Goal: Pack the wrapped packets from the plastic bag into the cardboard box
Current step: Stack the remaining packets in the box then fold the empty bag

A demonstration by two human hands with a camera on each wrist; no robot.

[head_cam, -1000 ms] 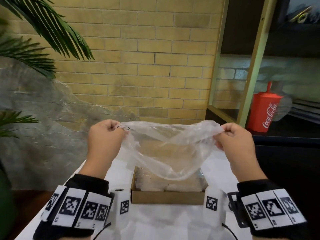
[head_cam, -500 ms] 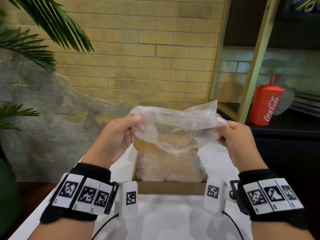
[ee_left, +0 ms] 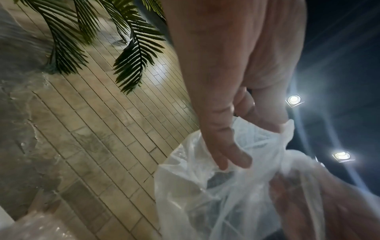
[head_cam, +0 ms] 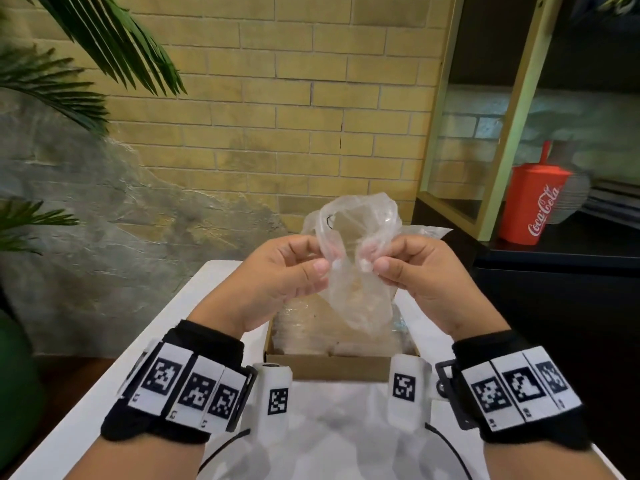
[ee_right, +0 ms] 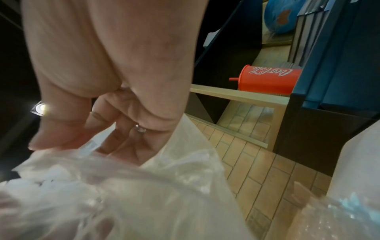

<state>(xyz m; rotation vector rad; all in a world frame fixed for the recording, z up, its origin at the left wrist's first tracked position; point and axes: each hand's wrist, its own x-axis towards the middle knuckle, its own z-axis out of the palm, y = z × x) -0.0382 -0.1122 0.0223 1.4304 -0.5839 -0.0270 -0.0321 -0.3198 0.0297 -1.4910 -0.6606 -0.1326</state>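
Observation:
A clear plastic bag [head_cam: 356,258], crumpled and empty-looking, hangs between both hands above the cardboard box [head_cam: 329,367]. My left hand [head_cam: 294,271] pinches the bag's left side with thumb and fingers; the left wrist view shows its fingers [ee_left: 230,154] curled into the plastic bag [ee_left: 216,194]. My right hand [head_cam: 412,268] pinches the bag's right side, and in the right wrist view the plastic bag [ee_right: 123,194] bunches under the right fingers [ee_right: 61,133]. Inside the box lie several wrapped packets [head_cam: 304,337], partly hidden behind the bag.
The box sits on a white table [head_cam: 214,299] that runs toward a brick wall [head_cam: 277,98]. Palm fronds [head_cam: 69,64] hang at the left. A dark shelf at the right holds a red Coca-Cola cup [head_cam: 533,206].
Both hands have come together at the middle, gathering the spread bag into a crumpled bunch. The view has tilted down toward the box.

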